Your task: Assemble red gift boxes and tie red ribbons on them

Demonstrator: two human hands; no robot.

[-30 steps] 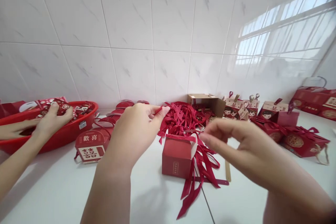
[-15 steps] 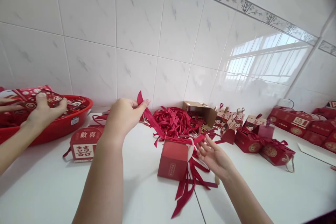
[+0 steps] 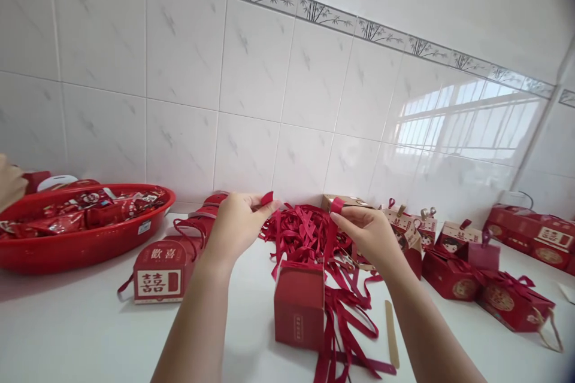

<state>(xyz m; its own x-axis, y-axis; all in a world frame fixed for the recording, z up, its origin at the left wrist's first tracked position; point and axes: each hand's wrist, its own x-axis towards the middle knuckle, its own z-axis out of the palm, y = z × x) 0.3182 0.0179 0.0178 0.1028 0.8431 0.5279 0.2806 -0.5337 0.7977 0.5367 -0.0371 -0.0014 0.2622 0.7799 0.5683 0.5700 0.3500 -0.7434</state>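
My left hand pinches one end of a red ribbon above the white counter. My right hand pinches the ribbon's other end at about the same height. The ribbon hangs from both hands down to the top of a small red gift box, which stands on the counter between my forearms. Behind the box lies a heap of loose red ribbons. More ribbons trail to the right of the box.
A red basin of red packets stands at the left, another person's hand at its edge. A red-and-white box sits beside it. Finished gift boxes line the right. A wooden stick lies near my right arm.
My right hand has risen from beside the box and pinched the ribbon's free end. My left hand moved slightly right and down. The other person's hand left the basin's packets.
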